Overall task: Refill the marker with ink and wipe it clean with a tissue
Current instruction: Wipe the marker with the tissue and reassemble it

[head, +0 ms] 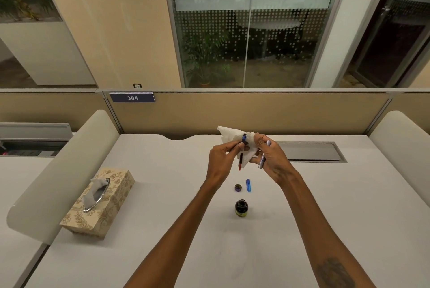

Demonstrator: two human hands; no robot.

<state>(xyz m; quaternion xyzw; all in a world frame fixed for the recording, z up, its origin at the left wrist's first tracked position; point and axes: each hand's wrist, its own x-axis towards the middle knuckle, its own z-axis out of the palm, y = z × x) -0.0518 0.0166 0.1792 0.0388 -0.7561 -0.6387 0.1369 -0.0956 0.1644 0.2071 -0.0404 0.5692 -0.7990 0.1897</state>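
Both hands are up over the white desk (pixel 325 206). The left hand (pixel 221 162) pinches the marker's inner part (pixel 242 148) between thumb and fingers. This part has a blue tip at the top and a thin dark and red stick hanging down below the pinch. The right hand (pixel 271 159) holds a white tissue (pixel 230 135) just behind that blue tip, and the tissue touches it. The tissue spreads up and to the left of the pinch. The right hand is also closed on the silver marker body (pixel 263 158), which points down past the palm.

Below the hands, nearer to the person, three small things rest on the desk. A blue cap (pixel 248 185) lies under the right hand. A small round lid (pixel 238 188) sits just beside it on the left. The ink bottle (pixel 241 208) stands open, closer still to the person, apart from both.

Far to the left of the left hand sits a tissue box (pixel 100 204) with leaf patterns. One tissue pokes out of its top.
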